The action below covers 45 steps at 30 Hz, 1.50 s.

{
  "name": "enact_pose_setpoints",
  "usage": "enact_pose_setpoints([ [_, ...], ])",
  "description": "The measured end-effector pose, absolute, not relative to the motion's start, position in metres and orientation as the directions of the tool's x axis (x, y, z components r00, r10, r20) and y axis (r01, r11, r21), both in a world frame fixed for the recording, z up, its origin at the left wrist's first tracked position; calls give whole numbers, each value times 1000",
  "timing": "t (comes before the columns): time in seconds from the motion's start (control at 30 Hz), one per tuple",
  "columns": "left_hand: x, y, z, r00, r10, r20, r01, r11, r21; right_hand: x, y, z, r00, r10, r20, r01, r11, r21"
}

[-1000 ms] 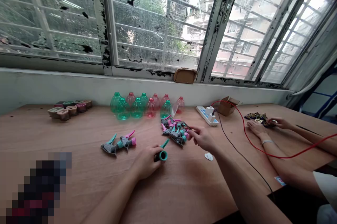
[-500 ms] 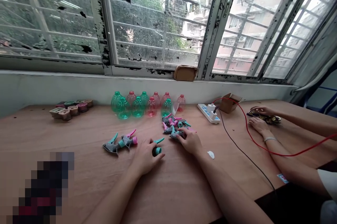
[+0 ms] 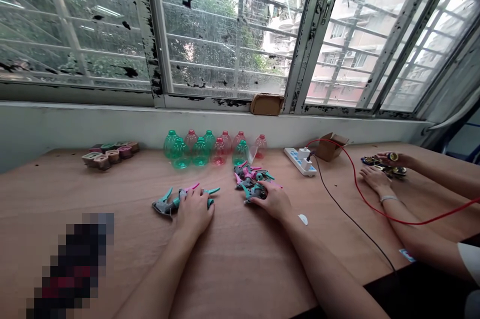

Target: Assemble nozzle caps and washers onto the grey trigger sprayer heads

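Note:
My left hand (image 3: 194, 211) is closed over a grey trigger sprayer head whose teal lever (image 3: 213, 190) and teal collar show past the fingers. Under and beside that hand lie other sprayer heads, one grey with a teal trigger (image 3: 163, 204) and one with a pink lever, partly covered. My right hand (image 3: 276, 202) has thumb and fingers around another grey sprayer head (image 3: 256, 192) with a teal trigger. This one is at the near edge of a pile of sprayer heads (image 3: 247, 173) in grey, pink and teal.
Green bottles (image 3: 180, 154) and pink bottles (image 3: 219, 153) stand along the wall. At the back right are a power strip (image 3: 300, 161) with cables and a cardboard box (image 3: 330, 146). Small tubs (image 3: 110, 155) sit at the back left. A co-worker's hands (image 3: 377, 179) handle dark, shiny parts on the right.
My left hand has moved left with the sprayer head, up to the ones lying there. My right hand's fingers have closed round a sprayer head at the pile. The co-worker has lifted a small part.

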State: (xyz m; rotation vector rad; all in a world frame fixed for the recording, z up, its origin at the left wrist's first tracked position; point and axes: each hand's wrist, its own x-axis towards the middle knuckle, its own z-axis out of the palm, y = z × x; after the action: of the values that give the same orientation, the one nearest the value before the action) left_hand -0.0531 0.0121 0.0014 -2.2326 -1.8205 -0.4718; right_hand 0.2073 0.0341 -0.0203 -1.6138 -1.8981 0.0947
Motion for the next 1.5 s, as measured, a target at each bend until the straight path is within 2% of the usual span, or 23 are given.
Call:
enact_pose_setpoints([
  [0.23, -57, 15, -1, 92, 912, 399, 994, -107, 14, 210, 35, -23, -18, 908, 419, 848, 236, -475],
  [0.37, -59, 16, -4, 71, 899, 433, 996, -90, 23, 212, 34, -26, -66, 872, 484, 779, 348, -522],
  [0.5, -57, 18, -4, 73, 867, 493, 992, -114, 54, 208, 30, -26, -211, 825, 523, 658, 516, -548],
  [0.6, -51, 16, -2, 130, 803, 582, 966, -236, 109, 200, 25, -26, -304, 780, 547, 545, 613, -572],
  [0.7, -43, 9, 0, 325, 690, 647, 843, -521, 131, 190, 21, -29, -351, 746, 565, 473, 663, -581],
  [0.77, -36, 4, 0, 460, 620, 636, 740, -663, 110, 184, 20, -33, -352, 749, 562, 456, 661, -596],
  [0.9, -25, -3, -1, 531, 611, 587, 679, -722, 136, 178, 21, -38, -264, 791, 552, 439, 608, -662],
  [1.0, -22, -2, -6, 526, 642, 558, 655, -724, 215, 178, 22, -38, -262, 808, 529, 398, 589, -703],
  [1.2, -24, 3, -20, 316, 811, 492, 561, -578, 592, 179, 20, -36, -313, 825, 471, 324, 559, -763],
  [1.27, -24, 5, -22, 316, 818, 481, 525, -573, 629, 179, 20, -36, -318, 832, 454, 318, 545, -776],
  [1.5, -23, 4, -18, 399, 764, 507, 464, -645, 607, 179, 20, -37, -349, 843, 411, 345, 523, -780],
])
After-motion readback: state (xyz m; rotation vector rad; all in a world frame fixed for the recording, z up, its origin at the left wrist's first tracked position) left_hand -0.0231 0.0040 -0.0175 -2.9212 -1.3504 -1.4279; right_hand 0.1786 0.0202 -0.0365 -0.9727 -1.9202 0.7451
